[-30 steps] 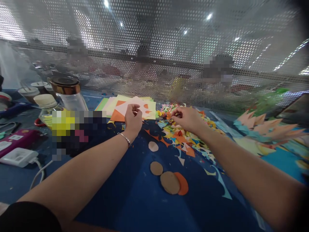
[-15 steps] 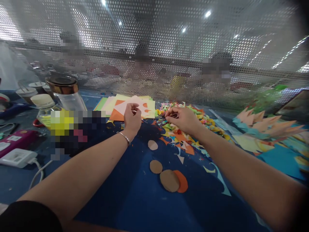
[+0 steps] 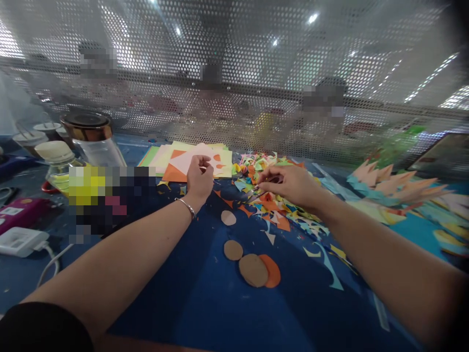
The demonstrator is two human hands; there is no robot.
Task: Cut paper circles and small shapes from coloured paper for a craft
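Note:
My left hand (image 3: 200, 178) is curled into a loose fist at the near edge of a stack of coloured paper sheets (image 3: 190, 160); a thin bracelet circles its wrist. Whether it holds anything is hidden. My right hand (image 3: 289, 183) is pinched closed on a thin, dark, stick-like thing that I cannot make out, just above a heap of coloured paper scraps (image 3: 278, 205). Brown paper circles (image 3: 252, 269) and an orange one (image 3: 273, 271) lie on the blue table surface (image 3: 205, 303) nearer to me.
A glass jar with a gold lid (image 3: 91, 137) and a small bottle (image 3: 58, 161) stand at the left. A white charger with cable (image 3: 22, 242) lies at the near left. Spiky paper cut-outs (image 3: 395, 190) lie at the right. A perforated metal screen (image 3: 234, 78) runs behind.
My right hand has drawn back toward me and slightly right over the scrap heap. My left hand has stayed by the paper stack. The view has shifted a little.

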